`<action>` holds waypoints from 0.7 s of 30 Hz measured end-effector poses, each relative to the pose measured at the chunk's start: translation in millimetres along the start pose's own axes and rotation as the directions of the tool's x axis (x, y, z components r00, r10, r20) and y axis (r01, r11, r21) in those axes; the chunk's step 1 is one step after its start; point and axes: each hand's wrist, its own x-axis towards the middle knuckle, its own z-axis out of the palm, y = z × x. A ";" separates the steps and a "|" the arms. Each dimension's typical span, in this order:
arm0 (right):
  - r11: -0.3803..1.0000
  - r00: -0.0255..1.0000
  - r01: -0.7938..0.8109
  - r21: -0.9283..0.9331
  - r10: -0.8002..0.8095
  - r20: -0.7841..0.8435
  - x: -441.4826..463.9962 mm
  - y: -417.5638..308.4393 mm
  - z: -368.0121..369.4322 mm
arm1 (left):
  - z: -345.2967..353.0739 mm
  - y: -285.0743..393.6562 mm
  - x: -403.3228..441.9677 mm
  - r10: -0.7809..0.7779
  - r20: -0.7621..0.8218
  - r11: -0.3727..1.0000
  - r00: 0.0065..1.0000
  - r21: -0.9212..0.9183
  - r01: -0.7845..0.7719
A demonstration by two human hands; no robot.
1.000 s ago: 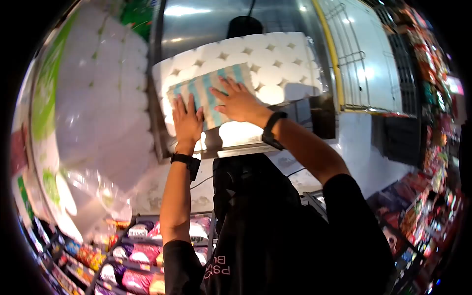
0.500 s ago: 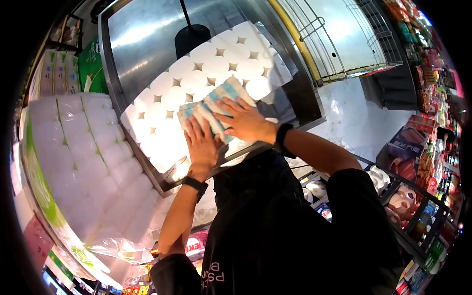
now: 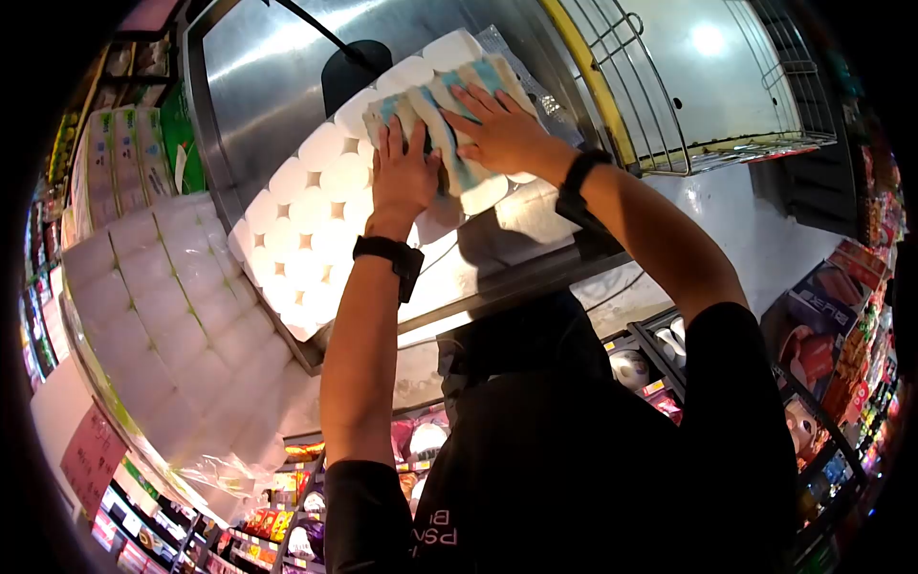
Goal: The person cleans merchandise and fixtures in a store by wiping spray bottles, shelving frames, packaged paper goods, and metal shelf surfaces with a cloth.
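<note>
A blue-and-cream striped cloth [image 3: 449, 124] lies spread over the right part of a pack of white rolls [image 3: 320, 196]. My left hand [image 3: 404, 177] rests flat on the cloth's left part, fingers apart. On its upper right part lies my right hand [image 3: 507, 134], palm down with the fingers spread. Neither hand is closed round the cloth. The pack sits on a metal surface with a raised rim [image 3: 215, 143]. Clear plastic film shows at the pack's right end.
Behind the pack stands a black round-headed object [image 3: 356, 72] on a rod. A wire rack [image 3: 669, 105] is at the upper right. More wrapped white rolls [image 3: 163, 325] stand at the left. Shelves of goods [image 3: 430, 435] are below.
The cloth and both my hands have moved up and to the right over the pack, onto its right end. The view has also shifted.
</note>
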 end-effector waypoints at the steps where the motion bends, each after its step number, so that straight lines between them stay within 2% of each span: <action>1: 1.000 1.000 0.007 0.015 -0.007 0.005 3.1 -5.8 2.3 | 0.5 -1.0 -0.2 -0.004 -0.018 1.000 1.000 -0.017 0.004; 3: 0.998 0.998 -0.047 -0.039 0.045 -0.048 12.2 -14.0 2.2 | 1.9 -0.3 -12.5 0.003 -0.019 1.000 1.000 -0.002 -0.003; 5: 0.999 0.999 0.034 0.011 -0.033 -0.031 -4.0 -27.2 -1.6 | -2.8 5.3 -37.4 0.022 0.014 0.997 1.000 0.069 -0.023; 9: 0.963 0.976 0.208 0.171 -0.215 0.021 -52.8 -40.3 -8.0 | -17.4 12.3 -95.2 0.138 0.095 0.990 0.986 -0.003 -0.138; 11: 0.955 0.964 0.241 0.174 -0.256 0.074 -47.4 -28.8 -10.4 | -28.9 10.8 -95.5 0.142 0.144 0.990 0.979 -0.002 -0.143; 13: 0.973 0.969 0.208 0.095 -0.218 0.117 -25.1 -22.0 -14.0 | -22.0 -3.7 -79.0 0.185 0.045 0.983 0.982 -0.011 -0.185; 18: 0.993 0.996 0.086 -0.085 -0.085 0.013 72.7 -23.4 12.4 | -23.0 -59.0 -22.4 -0.047 -0.127 0.999 0.991 -0.008 0.046; 21: 0.985 0.991 0.126 -0.122 -0.119 0.070 117.3 -68.1 16.2 | -27.6 -113.9 -22.4 -0.145 -0.222 0.989 0.964 -0.003 0.148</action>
